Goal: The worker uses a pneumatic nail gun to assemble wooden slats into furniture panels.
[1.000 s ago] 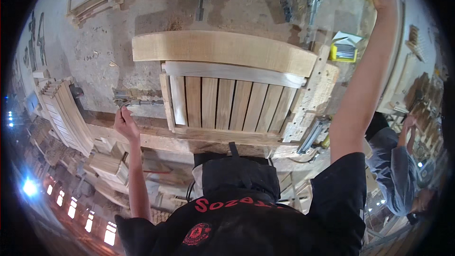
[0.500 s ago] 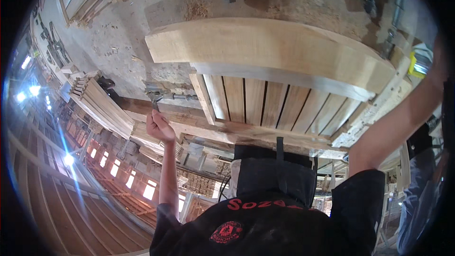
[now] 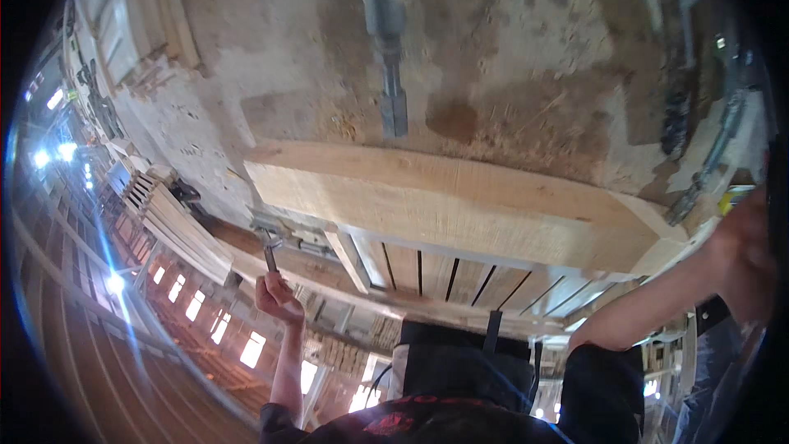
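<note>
My left hand (image 3: 278, 299) is at the near edge of the scuffed grey-brown bench (image 3: 526, 82), its fingers curled together and clamped on the lower end of a short dark metal handle (image 3: 270, 260). The handle rises from my grip toward a grey metal clamp (image 3: 306, 244), which lies just beside the left end of the panel I have before me. That panel, a rectangular pale-brown wooden frame with slats set side by side and narrow dark gaps between them (image 3: 436, 270), lies near the bench's edge, between my two arms and just in front of my body. Along its far side runs a long, thick, pale wooden board (image 3: 460, 207), which from this angle covers part of the slats. My right hand (image 3: 744, 247) is out at the right rim of the view, blurred and partly cut off, beyond the board's right end; I cannot tell whether those fingers are apart or together, or what they hold. A small yellow package (image 3: 734, 199) shows just beside that hand. Farther across the bench, a dark grey metal bar tool (image 3: 388, 41) points toward the board, well apart from it. To my left stands a stack of long pale wooden strips (image 3: 182, 226).
</note>
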A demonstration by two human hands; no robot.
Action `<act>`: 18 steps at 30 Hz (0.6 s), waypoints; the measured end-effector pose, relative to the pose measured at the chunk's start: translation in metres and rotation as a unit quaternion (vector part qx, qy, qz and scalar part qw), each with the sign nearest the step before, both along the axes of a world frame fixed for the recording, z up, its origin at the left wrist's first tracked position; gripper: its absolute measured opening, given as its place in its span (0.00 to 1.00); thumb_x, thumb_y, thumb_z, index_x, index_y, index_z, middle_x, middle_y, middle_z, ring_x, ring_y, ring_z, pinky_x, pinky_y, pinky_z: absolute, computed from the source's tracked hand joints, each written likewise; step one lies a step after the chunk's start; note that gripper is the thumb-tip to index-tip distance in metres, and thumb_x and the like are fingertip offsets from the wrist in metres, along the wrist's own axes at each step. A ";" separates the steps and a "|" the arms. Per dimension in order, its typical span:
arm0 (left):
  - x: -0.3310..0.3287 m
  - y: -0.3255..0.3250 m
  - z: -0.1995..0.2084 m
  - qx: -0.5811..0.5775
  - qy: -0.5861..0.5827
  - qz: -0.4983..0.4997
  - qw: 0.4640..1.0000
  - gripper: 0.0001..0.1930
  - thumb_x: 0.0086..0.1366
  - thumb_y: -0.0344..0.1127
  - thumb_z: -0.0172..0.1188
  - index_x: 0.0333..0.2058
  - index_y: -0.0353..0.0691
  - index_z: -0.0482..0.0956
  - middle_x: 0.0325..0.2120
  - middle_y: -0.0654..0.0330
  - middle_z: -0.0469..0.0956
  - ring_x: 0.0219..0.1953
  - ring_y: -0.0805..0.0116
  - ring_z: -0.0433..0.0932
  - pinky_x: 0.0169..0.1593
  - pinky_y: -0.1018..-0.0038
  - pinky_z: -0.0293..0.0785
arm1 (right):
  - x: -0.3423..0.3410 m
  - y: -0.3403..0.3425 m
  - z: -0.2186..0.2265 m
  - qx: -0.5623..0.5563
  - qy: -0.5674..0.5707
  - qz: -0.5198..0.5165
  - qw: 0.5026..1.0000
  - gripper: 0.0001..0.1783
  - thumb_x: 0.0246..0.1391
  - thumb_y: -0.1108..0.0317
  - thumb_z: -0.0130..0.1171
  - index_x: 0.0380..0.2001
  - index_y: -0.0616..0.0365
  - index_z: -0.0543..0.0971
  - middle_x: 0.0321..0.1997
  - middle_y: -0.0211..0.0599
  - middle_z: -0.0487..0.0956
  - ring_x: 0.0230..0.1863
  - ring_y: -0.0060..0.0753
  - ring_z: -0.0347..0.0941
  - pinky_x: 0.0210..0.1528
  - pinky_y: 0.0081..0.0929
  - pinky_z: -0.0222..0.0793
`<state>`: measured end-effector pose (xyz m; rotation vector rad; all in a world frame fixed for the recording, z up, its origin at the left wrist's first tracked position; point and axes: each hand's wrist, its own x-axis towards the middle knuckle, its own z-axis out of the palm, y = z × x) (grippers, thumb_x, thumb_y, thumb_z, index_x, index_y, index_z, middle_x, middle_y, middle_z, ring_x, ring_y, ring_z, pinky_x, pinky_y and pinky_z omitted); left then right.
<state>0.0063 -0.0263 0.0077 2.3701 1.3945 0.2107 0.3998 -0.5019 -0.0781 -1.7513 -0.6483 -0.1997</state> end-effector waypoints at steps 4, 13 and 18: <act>0.005 0.000 -0.011 0.000 0.007 -0.048 0.999 0.20 0.70 0.38 0.49 0.18 0.38 0.67 0.13 0.66 0.61 0.15 0.80 0.56 0.21 0.76 0.51 | -0.018 -0.013 -0.022 -0.038 -0.009 -0.109 0.993 0.20 0.58 0.54 0.45 0.18 0.55 0.69 0.20 0.34 0.65 0.27 0.37 0.60 0.51 0.48 0.66; 0.007 0.021 0.013 -0.112 0.076 -0.182 0.974 0.20 0.63 0.38 0.59 0.17 0.35 0.64 0.11 0.60 0.58 0.16 0.74 0.58 0.21 0.68 0.54 | -0.019 0.029 0.013 -0.113 0.156 -0.244 0.950 0.13 0.59 0.69 0.59 0.25 0.68 0.75 0.23 0.40 0.71 0.35 0.37 0.72 0.50 0.33 0.69; 0.022 0.030 0.023 -0.163 0.229 -0.290 0.915 0.19 0.58 0.49 0.61 0.19 0.39 0.75 0.15 0.51 0.74 0.22 0.50 0.77 0.27 0.59 0.69 | -0.016 0.023 0.006 -0.193 0.007 -0.229 0.954 0.15 0.59 0.68 0.59 0.21 0.65 0.72 0.24 0.46 0.74 0.36 0.47 0.74 0.47 0.36 0.70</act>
